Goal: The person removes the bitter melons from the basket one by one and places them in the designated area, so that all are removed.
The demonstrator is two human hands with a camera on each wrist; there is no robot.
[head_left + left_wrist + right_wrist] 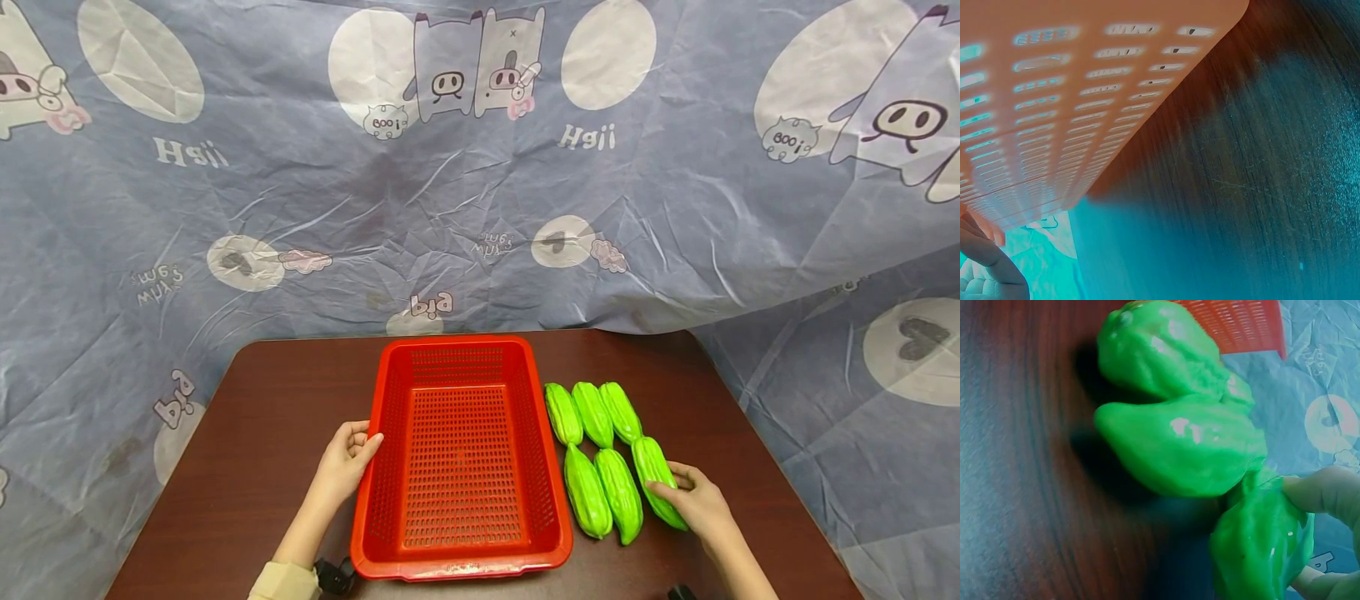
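Note:
A red plastic basket (461,467) with slotted walls and floor stands on the table, with nothing inside it. My left hand (349,458) pinches its left rim, thumb over the edge and fingers outside; in the left wrist view the curled fingers (991,256) show beside the slotted wall. Right of the basket lie several bright green bitter melons in two rows, among them a near-left melon (587,492) and a near-middle melon (619,496). Around the near-right bitter melon (654,471) my right hand (697,500) has its thumb and fingers, gripping it from both sides.
The dark brown wooden table (247,467) ends at a back edge against a hanging grey-blue printed cloth (450,192), which also drapes down both sides. The far-row melons (592,414) lie close against the near ones. A black wrist strap (335,575) sits near the basket's front-left corner.

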